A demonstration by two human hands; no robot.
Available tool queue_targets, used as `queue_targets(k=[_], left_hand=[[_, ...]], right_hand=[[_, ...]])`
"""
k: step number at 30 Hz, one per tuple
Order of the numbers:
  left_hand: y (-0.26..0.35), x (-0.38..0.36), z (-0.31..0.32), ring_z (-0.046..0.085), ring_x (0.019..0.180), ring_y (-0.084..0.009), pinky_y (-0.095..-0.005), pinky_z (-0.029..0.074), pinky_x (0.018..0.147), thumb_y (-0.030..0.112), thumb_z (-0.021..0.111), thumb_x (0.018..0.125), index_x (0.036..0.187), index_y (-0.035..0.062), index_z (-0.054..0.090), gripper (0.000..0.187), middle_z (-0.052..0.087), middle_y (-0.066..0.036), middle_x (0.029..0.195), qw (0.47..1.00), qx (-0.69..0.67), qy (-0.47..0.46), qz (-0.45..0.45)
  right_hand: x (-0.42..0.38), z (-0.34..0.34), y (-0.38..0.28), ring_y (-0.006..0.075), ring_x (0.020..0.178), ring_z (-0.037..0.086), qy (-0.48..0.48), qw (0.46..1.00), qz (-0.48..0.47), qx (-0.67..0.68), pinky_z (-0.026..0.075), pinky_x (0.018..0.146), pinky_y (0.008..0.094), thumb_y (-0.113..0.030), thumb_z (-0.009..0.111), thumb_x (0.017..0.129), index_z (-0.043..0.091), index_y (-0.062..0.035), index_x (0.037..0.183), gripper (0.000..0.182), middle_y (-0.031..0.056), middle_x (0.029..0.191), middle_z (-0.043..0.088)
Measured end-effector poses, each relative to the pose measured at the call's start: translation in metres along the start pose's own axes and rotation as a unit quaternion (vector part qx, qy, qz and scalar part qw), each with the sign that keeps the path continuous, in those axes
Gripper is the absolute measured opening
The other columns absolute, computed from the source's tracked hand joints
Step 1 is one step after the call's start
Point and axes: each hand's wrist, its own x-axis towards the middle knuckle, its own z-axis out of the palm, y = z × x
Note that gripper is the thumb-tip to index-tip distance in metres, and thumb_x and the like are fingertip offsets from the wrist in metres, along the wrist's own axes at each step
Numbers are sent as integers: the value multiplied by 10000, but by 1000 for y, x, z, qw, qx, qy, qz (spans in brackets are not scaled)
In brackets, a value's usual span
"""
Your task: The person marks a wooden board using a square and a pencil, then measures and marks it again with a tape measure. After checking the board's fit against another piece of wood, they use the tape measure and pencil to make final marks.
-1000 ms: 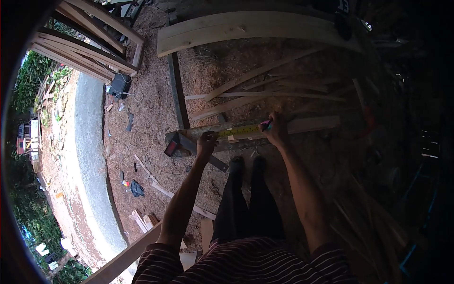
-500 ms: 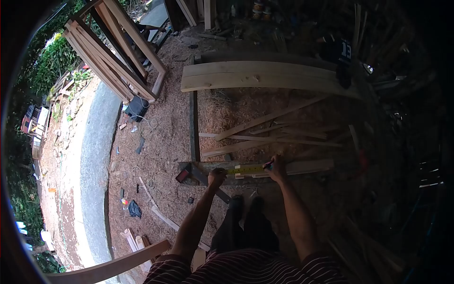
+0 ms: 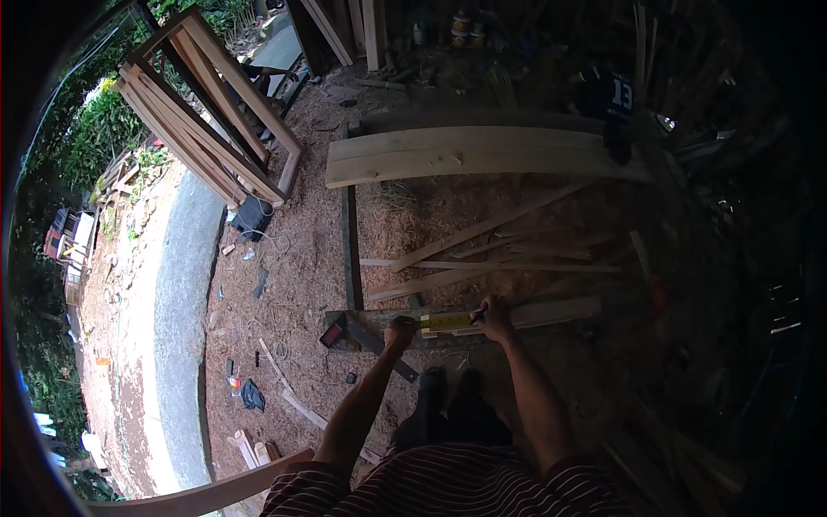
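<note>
A yellow tape measure [image 3: 445,322] is stretched between my two hands over narrow light boards [image 3: 551,310] on a low wooden beam. My left hand [image 3: 399,333] is closed on the tape's left end; whether the case is inside that fist is hidden. My right hand [image 3: 494,320] is closed at the other end, with a slim dark pencil-like thing [image 3: 478,314] in its fingers, close to the tape. Beside my left hand lies a flat dark tool [image 3: 375,343] with a red-and-black end, slanting across the beam.
A wide plank [image 3: 482,153] spans the far side of the frame. Loose strips [image 3: 491,226] lie on sawdust between. Upright wooden frames [image 3: 207,103] lean at upper left. A person in a dark number shirt [image 3: 607,95] is at the far right. A curved board [image 3: 207,491] is lower left.
The view has shifted slightly, so the beam and boards appear lower. My right hand has moved a little left toward my left hand, its slim dark thing now tilted down at the tape.
</note>
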Motion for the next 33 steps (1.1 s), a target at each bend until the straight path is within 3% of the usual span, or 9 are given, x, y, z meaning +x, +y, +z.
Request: queue_targets(k=[4,12,16,18,24,28,30,31,33], left_hand=[[12,-9,7,631,635,-123,-278,492,557,333,721,771,973,39,681,359,683,-71,741,995,86,4,49],[50,-9,55,661,622,-158,-303,514,575,327,710,763,902,68,700,294,678,-68,678,998,47,-33,39],[57,0,79,653,594,-143,-296,513,557,247,690,771,907,47,697,242,679,-73,683,994,79,-37,69],[60,0,89,651,589,-143,-294,511,553,230,678,774,911,48,697,229,681,-74,690,993,77,-34,88],[36,11,124,679,745,-199,-326,517,650,256,635,786,940,65,699,253,696,-85,775,995,48,-47,79],[36,1,138,656,809,-206,-345,497,695,270,611,804,990,61,690,290,691,-111,882,983,91,-13,157],[34,3,134,646,852,-211,-311,494,747,258,612,804,1034,56,671,312,686,-95,884,995,-54,-76,45],[30,4,127,624,932,-212,-297,492,797,179,624,814,1080,30,640,305,655,-106,979,975,-158,-148,52],[48,-14,124,589,1004,-231,-317,497,826,64,642,808,1151,32,603,347,583,-157,1123,960,55,-114,251]], right_hand=[[1,6,13,360,904,483,-1,999,-32,8,419,772,434,-241,752,751,468,-33,965,412,192,957,486],[0,-2,20,339,898,514,-25,994,17,101,431,783,432,-238,780,720,461,-23,955,452,178,931,499],[-4,-17,16,325,868,544,-14,990,2,138,440,784,419,-226,765,734,458,-17,951,430,174,909,519],[-6,-43,-5,361,961,518,-99,971,81,201,419,828,419,-240,730,745,481,-24,988,409,217,999,498],[-10,-30,11,376,926,522,-47,983,34,177,422,792,428,-286,716,783,463,-8,1005,436,222,965,514],[-9,-17,16,375,895,531,-58,982,44,176,425,785,431,-304,722,782,466,8,1002,459,218,925,530],[-6,-4,25,366,874,549,-29,986,9,165,436,784,420,-315,736,769,481,11,983,467,227,919,544],[-12,0,26,366,874,549,-20,986,24,165,436,784,420,-315,736,769,481,11,983,467,227,919,544],[-11,-13,28,321,891,574,-75,975,43,206,451,789,388,-312,736,780,489,7,1018,468,212,925,561]])
